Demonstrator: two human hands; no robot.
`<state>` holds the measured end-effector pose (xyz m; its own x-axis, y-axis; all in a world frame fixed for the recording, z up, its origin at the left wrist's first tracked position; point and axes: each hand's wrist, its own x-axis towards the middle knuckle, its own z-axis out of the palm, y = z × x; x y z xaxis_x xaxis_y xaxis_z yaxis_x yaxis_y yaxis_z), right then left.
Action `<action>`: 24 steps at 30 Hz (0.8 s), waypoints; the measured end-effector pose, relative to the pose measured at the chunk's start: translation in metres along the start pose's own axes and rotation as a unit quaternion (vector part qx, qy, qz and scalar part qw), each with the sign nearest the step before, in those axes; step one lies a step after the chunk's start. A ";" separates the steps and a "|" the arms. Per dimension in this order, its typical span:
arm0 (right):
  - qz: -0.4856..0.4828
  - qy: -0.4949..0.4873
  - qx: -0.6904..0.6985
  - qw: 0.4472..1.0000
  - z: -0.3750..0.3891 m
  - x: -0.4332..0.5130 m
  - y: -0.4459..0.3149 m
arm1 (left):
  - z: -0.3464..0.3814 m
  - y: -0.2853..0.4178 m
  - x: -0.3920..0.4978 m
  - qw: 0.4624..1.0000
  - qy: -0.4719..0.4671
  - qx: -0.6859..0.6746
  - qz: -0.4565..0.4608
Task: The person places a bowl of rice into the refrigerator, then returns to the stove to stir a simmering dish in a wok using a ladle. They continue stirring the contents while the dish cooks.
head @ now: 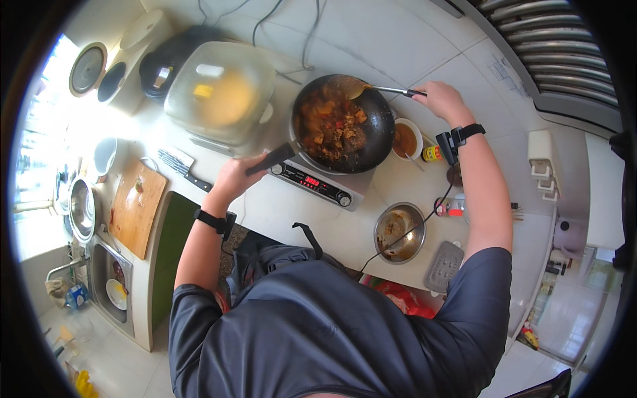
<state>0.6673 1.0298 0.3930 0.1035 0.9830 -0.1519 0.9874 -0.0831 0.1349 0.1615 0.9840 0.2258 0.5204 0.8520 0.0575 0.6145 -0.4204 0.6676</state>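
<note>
A black wok (379, 134) sits on an induction cooker (318, 185) whose red display is lit. Chopped food in brown sauce (333, 127) fills the wok's left and middle. My left hand (238, 174) grips the wok's black handle (272, 158). With my right hand (441, 102) I hold a spatula (390, 89) by the dark end of its handle; its blade rests in the food at the wok's far side, partly covered by steam or sauce. Just right of the wok stands a white bowl of reddish-brown sauce (405, 139) with a spoon in it.
Left of the wok is a lidded translucent container (221, 94). A cleaver (184, 169) lies near a wooden cutting board (137, 204) beside the sink (107, 283). A soiled steel bowl (400, 231), a yellow-labelled jar (432, 153) and a grey tray (443, 266) stand on the right.
</note>
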 end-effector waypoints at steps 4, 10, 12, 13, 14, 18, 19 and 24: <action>-0.066 0.047 -0.015 0.997 -0.008 0.032 -0.017 | 0.001 -0.003 -0.003 1.000 0.011 0.008 0.016; -0.210 0.080 -0.031 0.974 -0.039 0.043 -0.057 | 0.001 -0.003 -0.004 1.000 -0.005 0.011 -0.003; -0.270 0.113 -0.041 0.955 -0.048 0.037 -0.072 | 0.002 -0.003 -0.004 1.000 0.003 0.006 0.010; -0.281 0.109 -0.048 0.952 -0.052 0.034 -0.079 | 0.002 -0.003 -0.003 1.000 0.012 0.008 0.024; -0.301 0.111 -0.048 0.946 -0.058 0.031 -0.087 | 0.003 -0.003 -0.003 0.999 0.023 0.014 0.039; -0.390 0.131 -0.101 0.906 -0.071 0.011 -0.124 | 0.003 -0.002 -0.003 1.000 0.002 -0.002 -0.016; -0.398 0.145 -0.131 0.896 -0.072 0.004 -0.135 | 0.003 -0.001 -0.003 1.000 0.002 -0.003 -0.020; -0.412 0.184 -0.206 0.868 -0.060 -0.050 -0.165 | 0.002 0.006 -0.005 1.000 0.005 -0.007 -0.030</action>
<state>0.4924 1.0044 0.4371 -0.7376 0.6734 -0.0494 0.5739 0.6638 0.4795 0.1631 0.9764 0.2279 0.4774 0.8784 0.0249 0.6358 -0.3648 0.6802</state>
